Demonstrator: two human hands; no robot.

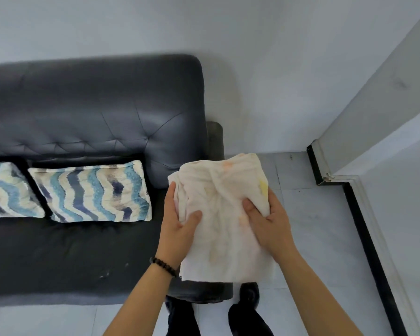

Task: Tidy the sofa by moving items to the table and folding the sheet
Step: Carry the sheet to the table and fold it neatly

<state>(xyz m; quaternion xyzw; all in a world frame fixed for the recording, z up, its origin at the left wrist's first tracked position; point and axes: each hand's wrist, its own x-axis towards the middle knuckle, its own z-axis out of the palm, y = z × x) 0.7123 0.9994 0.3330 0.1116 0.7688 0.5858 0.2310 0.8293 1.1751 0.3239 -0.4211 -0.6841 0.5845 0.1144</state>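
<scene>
A white sheet (224, 212) with faint orange and yellow marks is folded into a thick bundle over the sofa's right armrest. My left hand (180, 221) grips its left edge, thumb on top. My right hand (267, 221) clasps its right side, thumb pressed into the cloth. The dark leather sofa (90, 112) fills the left of the view, its seat (66, 258) bare in front.
Two cushions with blue wavy stripes lean against the sofa back, one (95, 190) in the middle and one (7, 190) at the left edge. A white wall corner with black skirting (364, 226) runs along the right. My feet (247, 297) stand on the pale tiled floor.
</scene>
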